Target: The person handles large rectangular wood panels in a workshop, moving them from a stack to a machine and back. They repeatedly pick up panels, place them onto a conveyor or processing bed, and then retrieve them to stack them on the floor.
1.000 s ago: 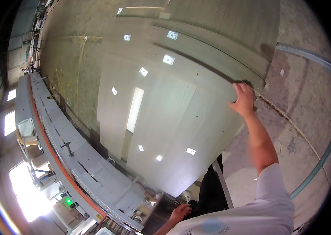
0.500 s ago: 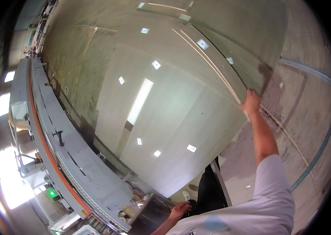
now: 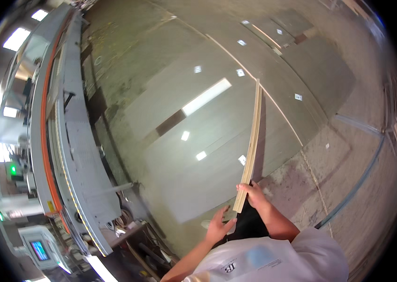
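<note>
Board (image 3: 250, 155), long and narrow, is gripped near its close end by the right hand (image 3: 255, 194), whose thumb and fingers are closed on it; its length is extended out above grey panels (image 3: 198, 183). The left hand (image 3: 220, 225) is held spread just beside that end, apparently with nothing grasped. With a grip seen at one end only, the far end could be dipped or swung by its own weight, the panels scratched, or the board twisted loose. Whether one piece or two is held, and whether the far end is rested on the panels, cannot be told. Some right fingers are hidden behind the board.
</note>
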Action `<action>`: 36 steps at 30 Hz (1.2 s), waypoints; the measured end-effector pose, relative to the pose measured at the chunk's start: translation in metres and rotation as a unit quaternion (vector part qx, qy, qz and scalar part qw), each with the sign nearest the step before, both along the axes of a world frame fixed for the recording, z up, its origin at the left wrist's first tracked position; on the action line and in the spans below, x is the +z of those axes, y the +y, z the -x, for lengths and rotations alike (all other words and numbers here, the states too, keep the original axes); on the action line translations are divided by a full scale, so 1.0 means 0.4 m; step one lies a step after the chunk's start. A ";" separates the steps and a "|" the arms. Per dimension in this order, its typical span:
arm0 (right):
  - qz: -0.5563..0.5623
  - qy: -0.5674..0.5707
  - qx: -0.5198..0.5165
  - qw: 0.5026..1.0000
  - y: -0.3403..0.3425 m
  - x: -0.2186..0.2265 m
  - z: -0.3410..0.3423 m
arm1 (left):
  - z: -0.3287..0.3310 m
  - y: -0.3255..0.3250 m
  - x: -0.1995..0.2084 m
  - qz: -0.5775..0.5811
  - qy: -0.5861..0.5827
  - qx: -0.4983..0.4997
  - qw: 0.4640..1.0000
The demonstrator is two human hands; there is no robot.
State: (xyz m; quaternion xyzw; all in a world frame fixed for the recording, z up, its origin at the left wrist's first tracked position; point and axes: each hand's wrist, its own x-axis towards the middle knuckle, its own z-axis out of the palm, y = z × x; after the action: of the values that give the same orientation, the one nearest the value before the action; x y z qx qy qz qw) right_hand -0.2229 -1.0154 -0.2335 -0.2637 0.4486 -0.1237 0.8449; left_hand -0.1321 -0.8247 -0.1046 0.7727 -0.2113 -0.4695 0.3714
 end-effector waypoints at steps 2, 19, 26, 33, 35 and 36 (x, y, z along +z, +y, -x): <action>0.011 -0.025 0.027 0.999 0.166 0.093 -0.047 | -0.038 0.102 0.027 0.063 -0.062 -0.034 0.996; -0.182 -0.148 0.199 0.952 1.004 0.554 -0.583 | -0.223 1.518 0.295 0.283 0.199 0.123 0.930; -0.136 -0.043 0.183 0.973 1.384 0.490 -0.723 | -0.277 1.671 0.430 0.008 -0.287 0.188 0.939; -0.157 0.020 0.300 0.941 1.722 0.428 -0.845 | -0.408 1.638 0.390 -0.217 -0.502 0.189 0.816; -0.199 -0.020 0.317 0.927 1.773 0.470 -0.883 | -0.458 1.698 0.399 -0.190 -0.497 0.233 0.814; -0.193 -0.019 0.316 0.929 1.796 0.466 -0.908 | -0.470 1.726 0.395 -0.191 -0.493 0.246 0.812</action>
State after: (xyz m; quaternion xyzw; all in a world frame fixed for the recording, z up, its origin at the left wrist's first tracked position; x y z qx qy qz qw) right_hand 0.1403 -0.2969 -0.0471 -0.2212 0.3413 0.2342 0.8830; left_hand 0.0558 -0.1344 0.0533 0.9820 -0.0749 0.0513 0.1657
